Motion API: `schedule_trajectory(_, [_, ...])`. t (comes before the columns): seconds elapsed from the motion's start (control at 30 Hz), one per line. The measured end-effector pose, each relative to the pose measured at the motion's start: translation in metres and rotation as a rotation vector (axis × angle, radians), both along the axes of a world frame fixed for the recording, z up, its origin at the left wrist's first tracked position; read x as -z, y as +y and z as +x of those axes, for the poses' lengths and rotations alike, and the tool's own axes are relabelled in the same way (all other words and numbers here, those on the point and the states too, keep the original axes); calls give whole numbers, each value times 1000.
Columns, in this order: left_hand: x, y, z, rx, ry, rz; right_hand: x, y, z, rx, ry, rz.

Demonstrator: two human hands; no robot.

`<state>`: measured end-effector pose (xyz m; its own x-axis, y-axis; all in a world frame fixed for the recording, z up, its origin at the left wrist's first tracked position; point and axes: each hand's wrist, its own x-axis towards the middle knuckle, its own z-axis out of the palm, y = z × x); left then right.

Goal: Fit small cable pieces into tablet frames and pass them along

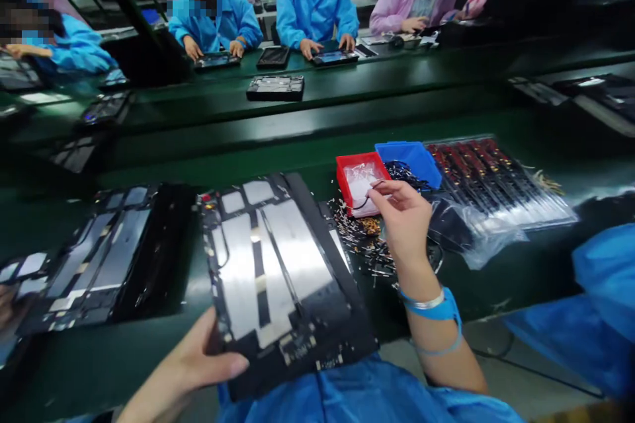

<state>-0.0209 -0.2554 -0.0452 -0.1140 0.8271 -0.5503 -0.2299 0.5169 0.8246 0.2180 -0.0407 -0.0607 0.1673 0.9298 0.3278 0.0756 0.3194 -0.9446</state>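
Note:
An opened tablet (278,258), its silver battery plates and circuit parts facing up, leans toward me over the bench's front edge. My left hand (208,360) is closed on its lower left corner, thumb on top. My right hand (404,211) is raised to the right of the tablet, thumb and forefinger pinched on a thin black cable (361,205). Just behind those fingertips stands a red bin (344,186) with clear plastic bits inside. Small loose parts (370,251) are strewn below the bin, partly hidden by my right wrist.
A blue bin (430,168) of black pieces adjoins the red one. Farther right lie a clear tray (540,215) of cables and a crumpled plastic bag (489,238). Another opened tablet (99,251) lies left. Co-workers sit across the bench; a blue sleeve (605,277) is close on my right.

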Motion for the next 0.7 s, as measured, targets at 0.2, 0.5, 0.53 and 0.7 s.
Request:
schedule_trajectory(0.2, [28, -13, 14, 381, -214, -10, -24, -32, -26, -497, -15, -262])
schedule_trajectory(0.5, [29, -3, -15, 326, 791, 354, -25, -67, -94, -917, -324, -551])
schedule_trajectory(0.53, [34, -6, -16, 240, 824, 433, -23, -70, -97, -924, -343, -556])
schedule_trajectory(0.7, [47, -14, -14, 57, 521, 442, -19, -77, -107, -875, -425, -530])
